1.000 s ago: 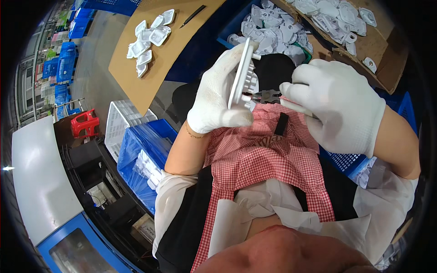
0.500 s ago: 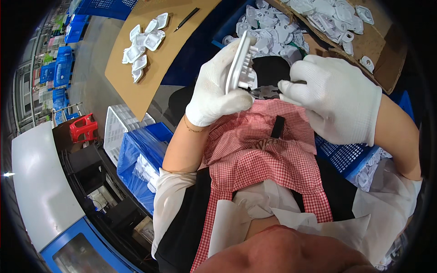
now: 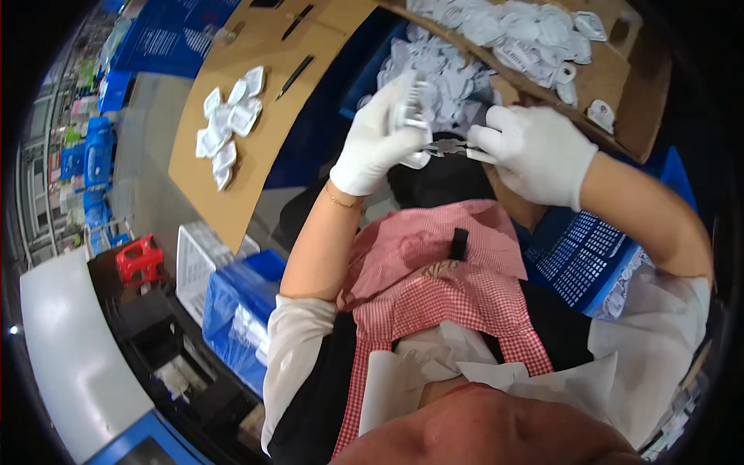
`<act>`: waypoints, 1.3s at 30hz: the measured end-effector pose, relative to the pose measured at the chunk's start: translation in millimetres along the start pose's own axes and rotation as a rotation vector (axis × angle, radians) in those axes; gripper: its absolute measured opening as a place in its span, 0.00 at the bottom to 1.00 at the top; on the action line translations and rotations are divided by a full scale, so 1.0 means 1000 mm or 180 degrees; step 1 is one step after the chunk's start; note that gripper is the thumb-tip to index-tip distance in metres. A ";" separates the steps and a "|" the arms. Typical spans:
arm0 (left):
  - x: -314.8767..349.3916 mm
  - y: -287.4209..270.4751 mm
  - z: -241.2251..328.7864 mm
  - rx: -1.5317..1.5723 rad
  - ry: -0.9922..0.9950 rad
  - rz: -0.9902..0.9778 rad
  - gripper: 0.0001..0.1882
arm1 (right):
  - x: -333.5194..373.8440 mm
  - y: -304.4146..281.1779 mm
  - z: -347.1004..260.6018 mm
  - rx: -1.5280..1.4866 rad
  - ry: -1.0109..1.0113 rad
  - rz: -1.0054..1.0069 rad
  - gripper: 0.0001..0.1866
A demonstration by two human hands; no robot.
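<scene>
White part (image 3: 409, 116) blurred (shape unclear); tool (image 3: 449, 146) mostly hidden by hands.

Head-worn fisheye, steeply downward, close

Small white packs (image 3: 229, 124): a loose cluster lying on the brown cardboard sheet (image 3: 232, 178) at upper left; flat, squarish, white.
Heap of white packs (image 3: 535, 39): piled in the open brown cardboard box (image 3: 628, 116) at the top right; same flat white shape, some with pale labels too small to make out.
Second heap (image 3: 442, 70): more white packs just below and left of the box, over a blue bin.
Pack in hand: a white flat pack (image 3: 409, 116), held edge-on in the left hand (image 3: 376, 143).
Blue sign (image 3: 167, 46): a dark blue panel with white print at upper left, beyond the cardboard sheet.
</scene>
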State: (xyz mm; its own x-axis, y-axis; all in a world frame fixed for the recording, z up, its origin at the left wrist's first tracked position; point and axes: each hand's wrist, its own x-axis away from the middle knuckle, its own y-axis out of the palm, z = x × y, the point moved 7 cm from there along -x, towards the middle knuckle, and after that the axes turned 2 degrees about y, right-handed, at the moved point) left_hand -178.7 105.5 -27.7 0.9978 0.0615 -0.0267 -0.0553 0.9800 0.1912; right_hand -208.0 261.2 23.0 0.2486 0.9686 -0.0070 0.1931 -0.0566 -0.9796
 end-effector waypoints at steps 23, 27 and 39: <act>-0.013 -0.135 -0.219 0.0896 -0.2433 0.1633 0.21 | -0.063 0.155 0.310 -0.0594 0.2976 0.0690 0.15; 0.009 -0.116 -0.166 0.1173 -0.2139 0.1420 0.21 | -0.055 0.106 0.300 -0.1378 0.3230 0.0886 0.16; 0.018 0.031 0.013 0.1634 0.0471 0.0192 0.53 | -0.004 -0.001 -0.024 -0.3154 0.1316 0.1269 0.13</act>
State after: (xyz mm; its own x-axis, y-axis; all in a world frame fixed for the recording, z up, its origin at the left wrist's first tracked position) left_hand -162.0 134.2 -9.9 0.9753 0.1772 -0.1316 -0.0498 0.7576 0.6508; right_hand -186.0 251.8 28.5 0.7177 0.6955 -0.0352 0.6479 -0.6854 -0.3323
